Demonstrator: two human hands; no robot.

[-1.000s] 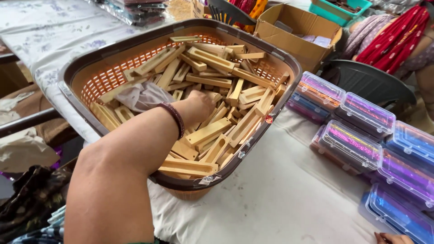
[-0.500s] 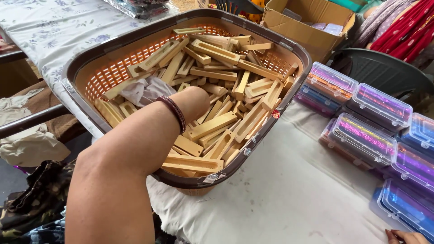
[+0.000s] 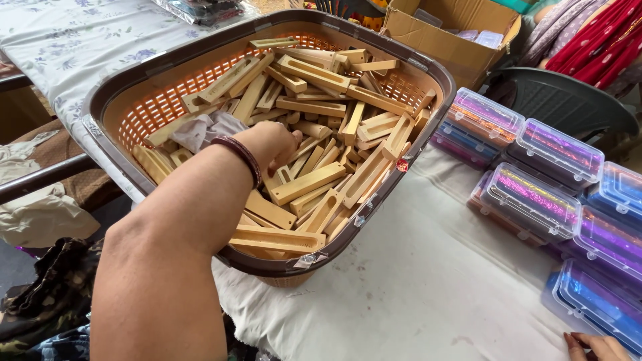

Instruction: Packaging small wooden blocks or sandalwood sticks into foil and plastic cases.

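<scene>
The wooden pieces (image 3: 314, 180) lie in a big heap inside the basket (image 3: 127, 87). They are long, pale and flat, and many have a slot cut in them. The left hand (image 3: 271, 144) is down in the middle of the heap. Its fingers curl into the wood, so I cannot tell if the grip is closed on a piece or just resting there. A dark bracelet (image 3: 244, 157) sits on the wrist, just behind the hand. Right beside the hand, toward the far left wall of the basket, a crumpled grey cloth (image 3: 204, 130) lies on the wood.

The basket is orange with a dark brown rim and holes in its walls. It stands on the tabletop (image 3: 435, 281), which has a white cloth over it.

Well off to the right of the hand are clear plastic boxes (image 3: 528, 197) with shiny purple and blue things inside, stacked close together. The right hand (image 3: 598, 346) only peeks in at the bottom corner, near the closest box; I cannot tell its grip. Behind the basket stands an open cardboard box (image 3: 448, 40), and next to that a dark plastic chair (image 3: 562, 100).
</scene>
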